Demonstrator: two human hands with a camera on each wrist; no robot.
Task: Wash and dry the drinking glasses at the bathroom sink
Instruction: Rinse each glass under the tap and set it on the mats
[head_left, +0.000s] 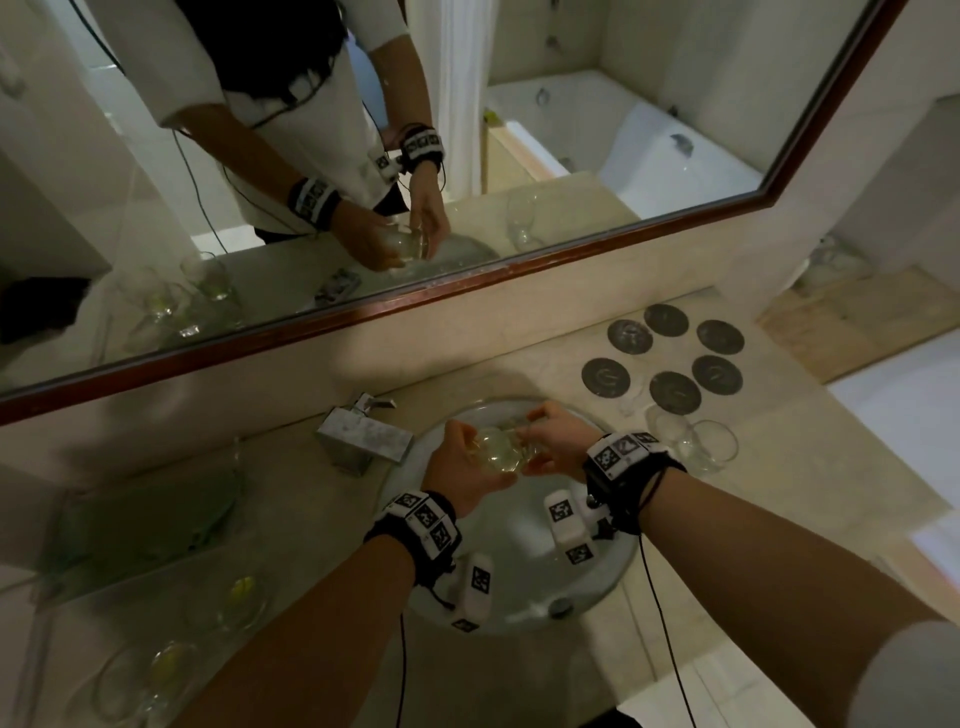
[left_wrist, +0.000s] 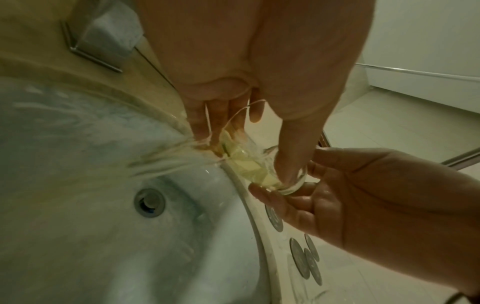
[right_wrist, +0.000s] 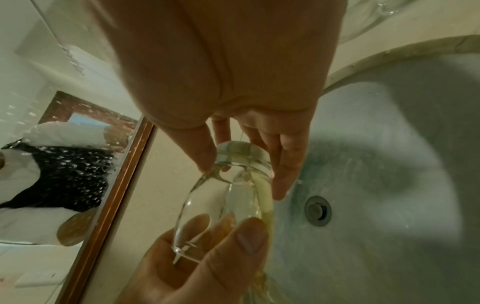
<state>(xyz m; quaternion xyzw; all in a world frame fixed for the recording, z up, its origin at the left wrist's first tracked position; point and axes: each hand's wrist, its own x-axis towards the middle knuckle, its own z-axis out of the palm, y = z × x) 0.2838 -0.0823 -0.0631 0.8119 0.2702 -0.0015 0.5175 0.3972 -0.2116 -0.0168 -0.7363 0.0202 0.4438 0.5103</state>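
Note:
Over the white sink (head_left: 597, 587) both hands hold one clear drinking glass (head_left: 500, 448) tipped on its side. My left hand (head_left: 470, 460) grips its mouth end with thumb and fingers curled round it. My right hand (head_left: 545, 436) pinches the thick base. In the left wrist view, yellowish liquid (left_wrist: 166, 158) streams from the glass (left_wrist: 246, 166) into the basin. In the right wrist view the glass (right_wrist: 228, 197) lies between the right hand (right_wrist: 244, 174) and the left hand (right_wrist: 223, 232), with yellow liquid running along its lower side.
A square metal faucet (head_left: 363, 436) stands left of the basin, and the drain (left_wrist: 149, 202) is below the hands. Several dark round coasters (head_left: 675, 389) and clear glasses (head_left: 698, 447) sit right. Glasses with yellow residue (head_left: 241, 597) and a green cloth (head_left: 140, 525) lie left. A mirror (head_left: 467, 130) hangs behind.

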